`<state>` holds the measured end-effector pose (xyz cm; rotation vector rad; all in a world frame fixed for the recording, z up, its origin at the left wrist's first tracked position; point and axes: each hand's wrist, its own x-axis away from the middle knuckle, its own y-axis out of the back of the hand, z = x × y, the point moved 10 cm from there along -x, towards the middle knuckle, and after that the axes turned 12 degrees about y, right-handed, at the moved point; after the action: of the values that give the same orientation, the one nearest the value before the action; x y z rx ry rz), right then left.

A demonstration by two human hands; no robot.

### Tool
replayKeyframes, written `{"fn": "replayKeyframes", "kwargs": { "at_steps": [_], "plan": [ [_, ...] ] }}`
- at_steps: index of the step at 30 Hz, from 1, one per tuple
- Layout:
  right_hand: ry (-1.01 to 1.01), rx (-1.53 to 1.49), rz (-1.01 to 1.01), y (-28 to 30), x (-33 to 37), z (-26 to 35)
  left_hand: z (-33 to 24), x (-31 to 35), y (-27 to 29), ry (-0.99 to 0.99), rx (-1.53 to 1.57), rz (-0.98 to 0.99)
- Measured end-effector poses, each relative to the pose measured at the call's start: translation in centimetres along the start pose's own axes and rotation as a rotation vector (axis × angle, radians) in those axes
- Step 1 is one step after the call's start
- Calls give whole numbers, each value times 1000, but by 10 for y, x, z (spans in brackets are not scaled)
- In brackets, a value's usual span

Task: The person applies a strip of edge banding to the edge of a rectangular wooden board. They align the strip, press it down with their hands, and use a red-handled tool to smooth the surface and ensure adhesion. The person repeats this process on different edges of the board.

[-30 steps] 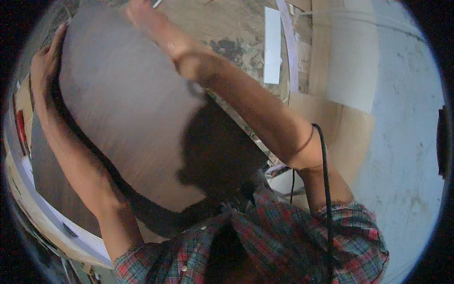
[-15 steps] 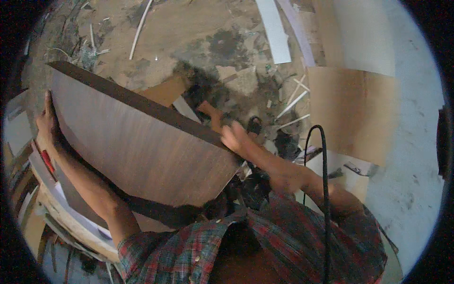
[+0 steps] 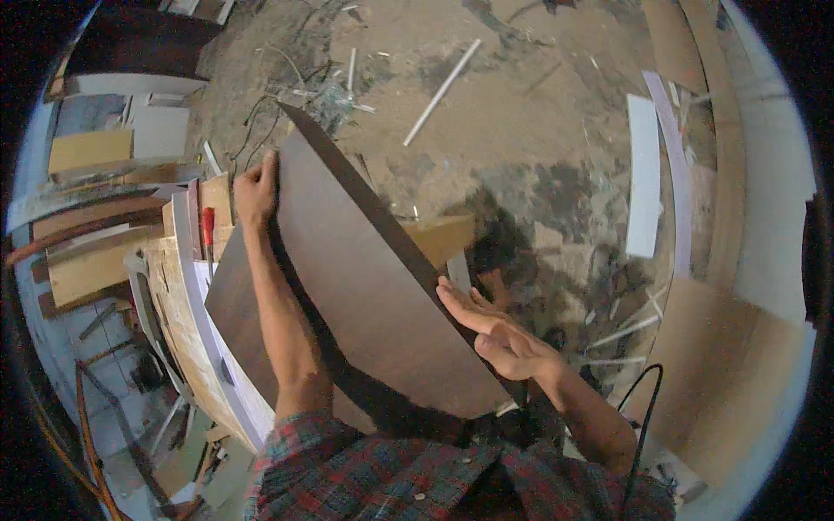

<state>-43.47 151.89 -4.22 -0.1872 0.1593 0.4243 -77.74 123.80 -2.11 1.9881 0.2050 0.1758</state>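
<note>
A large brown wood-grain panel piece (image 3: 365,269) with a broad dark edge is tilted in front of me. My left hand (image 3: 256,193) is closed on its far left edge. Along the long right-hand edge lies my right hand (image 3: 499,334), fingers stretched out against it and thumb apart. Another brown board (image 3: 241,317) shows beneath, at the left, on a bench with a pale edge (image 3: 195,321). Near my left forearm rests a red-handled tool (image 3: 208,227), probably a screwdriver. The panel hides most of what is under it.
Offcuts and boards (image 3: 91,260) are stacked at the left, beside a dark cabinet-like piece (image 3: 139,43). White strips (image 3: 443,91) and scraps litter the dirty floor. A white board (image 3: 643,178) and a tan sheet (image 3: 730,373) lie at the right. A black cable (image 3: 647,404) loops beside my right arm.
My view has swung left, and the panel slants more steeply in it. The right hand, blurred near the panel's corner before, now lies along the edge with straight fingers. The left hand keeps its hold.
</note>
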Motion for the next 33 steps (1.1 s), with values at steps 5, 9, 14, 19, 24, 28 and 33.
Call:
{"fn": "replayKeyframes", "kwargs": {
  "at_steps": [5, 9, 14, 19, 24, 28, 33],
  "plan": [
    [123, -52, -29, 40, -87, -38, -20, 15, -11, 39, -8, -15],
    [70, -41, -75, 59, -198, -58, -18, 6, -11, -6, 10, 7],
    [166, -17, -169, 59, -166, -64, -2, 14, -10, -18, 115, 58],
    [-180, -386, -6, 89, -14, -110, -31, 34, -9, -50, -62, 26],
    [-515, -520, -195, 176, 173, -245, -39, 56, -22, 408, 259, 92],
    [-631, -261, -320, 286, 237, -269, -44, 54, -28, 149, 103, 78],
    [-581, -382, -344, 262, 130, -254, -41, 47, -22, 23, -29, -36]
  ]
}}
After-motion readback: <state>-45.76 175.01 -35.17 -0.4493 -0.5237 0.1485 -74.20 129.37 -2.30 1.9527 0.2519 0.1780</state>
